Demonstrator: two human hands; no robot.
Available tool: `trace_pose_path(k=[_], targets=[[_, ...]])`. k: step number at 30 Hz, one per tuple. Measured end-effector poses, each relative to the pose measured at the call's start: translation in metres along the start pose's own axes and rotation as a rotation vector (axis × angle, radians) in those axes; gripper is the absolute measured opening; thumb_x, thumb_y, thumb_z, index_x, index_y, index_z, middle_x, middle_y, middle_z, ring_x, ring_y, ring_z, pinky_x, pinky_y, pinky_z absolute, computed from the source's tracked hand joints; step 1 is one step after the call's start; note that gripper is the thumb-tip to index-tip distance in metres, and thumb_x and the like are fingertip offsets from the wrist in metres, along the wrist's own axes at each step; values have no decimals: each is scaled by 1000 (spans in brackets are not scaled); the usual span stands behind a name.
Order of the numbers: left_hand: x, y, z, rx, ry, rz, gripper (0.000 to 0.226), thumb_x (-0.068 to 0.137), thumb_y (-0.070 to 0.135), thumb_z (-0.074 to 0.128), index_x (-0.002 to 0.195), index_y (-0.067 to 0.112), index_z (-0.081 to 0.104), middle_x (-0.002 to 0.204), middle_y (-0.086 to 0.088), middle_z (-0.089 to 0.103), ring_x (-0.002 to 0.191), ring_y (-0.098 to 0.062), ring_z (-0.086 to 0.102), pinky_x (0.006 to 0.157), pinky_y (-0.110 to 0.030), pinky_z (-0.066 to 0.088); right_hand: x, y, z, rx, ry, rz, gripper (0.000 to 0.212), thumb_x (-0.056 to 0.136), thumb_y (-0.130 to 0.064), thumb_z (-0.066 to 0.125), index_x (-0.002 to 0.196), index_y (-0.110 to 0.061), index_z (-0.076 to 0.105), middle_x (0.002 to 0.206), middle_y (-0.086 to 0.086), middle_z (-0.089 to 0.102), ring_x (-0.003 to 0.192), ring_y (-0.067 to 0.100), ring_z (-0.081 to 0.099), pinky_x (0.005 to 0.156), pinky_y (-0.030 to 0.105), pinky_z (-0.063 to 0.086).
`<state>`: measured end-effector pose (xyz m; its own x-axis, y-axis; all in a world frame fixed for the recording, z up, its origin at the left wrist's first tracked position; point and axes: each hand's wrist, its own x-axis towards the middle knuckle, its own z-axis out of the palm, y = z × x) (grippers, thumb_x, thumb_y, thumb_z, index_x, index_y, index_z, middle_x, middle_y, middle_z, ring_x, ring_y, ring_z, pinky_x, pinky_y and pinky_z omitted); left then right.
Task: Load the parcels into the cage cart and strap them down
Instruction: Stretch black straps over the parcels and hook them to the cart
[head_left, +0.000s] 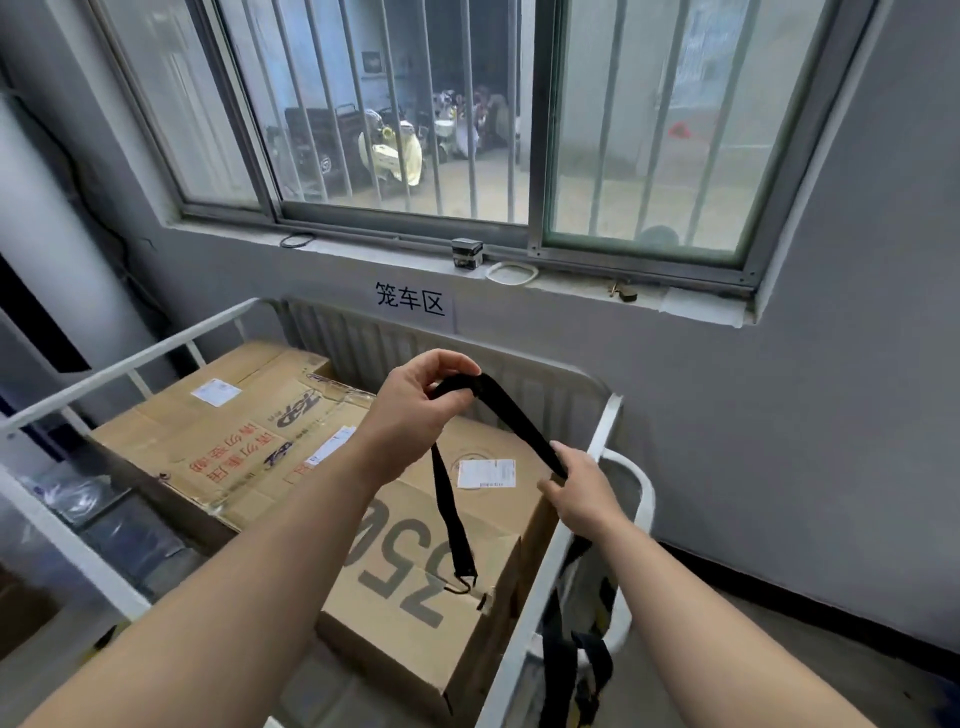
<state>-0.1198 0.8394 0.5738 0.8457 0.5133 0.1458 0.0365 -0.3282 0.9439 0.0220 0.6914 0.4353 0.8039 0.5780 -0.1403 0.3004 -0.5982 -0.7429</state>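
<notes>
Parcels (291, 441) of brown cardboard were seen lying inside the white cart (130, 358) at the lower centre of the frame, filling most of it. One box (431, 587), printed with large grey numerals, lay nearest the lower edge, beside the cart's right rail; a second, marked in red characters, lay touching it on the left. White labels were stuck on their tops.

A black strap (511, 415) was held above the parcels. The left hand (415, 410) was closed on the strap's upper bend, pinched between thumb and fingertips at the frame's centre. From there one length hung down, ended by a metal hook (465, 582) just over the numbered box. The other length ran down to the right, where the right hand (582, 493) was closed around it above the cart's right rail.

A barred window (467, 119) filled the upper part of the frame, and a sign (410, 304) with black characters was fixed to the wall under the sill.
</notes>
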Motion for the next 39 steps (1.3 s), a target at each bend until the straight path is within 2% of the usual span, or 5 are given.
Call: trace_pose_path(k=[5, 13, 21, 27, 39], targets=[[16, -11, -55, -47, 24, 10, 19, 88, 1, 64, 104, 12, 64, 101, -9, 68, 90, -28, 64, 80, -29, 55, 20, -31, 27, 30, 86, 53, 19, 93, -25, 59, 109, -16, 65, 106, 0, 66, 97, 19, 60, 82, 31, 47], [42, -56, -126, -170, 144, -65, 21, 91, 4, 62, 109, 15, 63, 104, -6, 64, 102, -20, 61, 94, -34, 51, -4, -42, 40, 148, 169, 67, 6, 90, -23, 65, 87, -19, 63, 72, -8, 67, 64, 4, 58, 55, 12, 42], [66, -85, -147, -277, 278, -125, 23, 93, 7, 59, 113, 18, 60, 105, -2, 60, 100, -17, 58, 89, -31, 50, -72, 0, 2, 144, 342, 280, 15, 88, -19, 68, 74, -20, 67, 65, -2, 64, 64, 15, 55, 62, 28, 43], [62, -87, -107, 23, 101, -79, 25, 93, 17, 59, 118, 16, 59, 116, -7, 61, 99, -18, 58, 90, -35, 50, -98, -57, -40, 416, 532, 97, 12, 89, -6, 64, 77, -7, 66, 57, -3, 61, 46, -3, 53, 54, 9, 44], [24, -41, 3, 173, -547, 218, 39, 86, 37, 69, 125, 33, 63, 129, 13, 53, 120, -2, 47, 106, -23, 34, -110, -94, -62, 568, 108, -47, 21, 95, -21, 57, 87, -10, 72, 60, 3, 50, 50, 13, 41, 58, 28, 48]])
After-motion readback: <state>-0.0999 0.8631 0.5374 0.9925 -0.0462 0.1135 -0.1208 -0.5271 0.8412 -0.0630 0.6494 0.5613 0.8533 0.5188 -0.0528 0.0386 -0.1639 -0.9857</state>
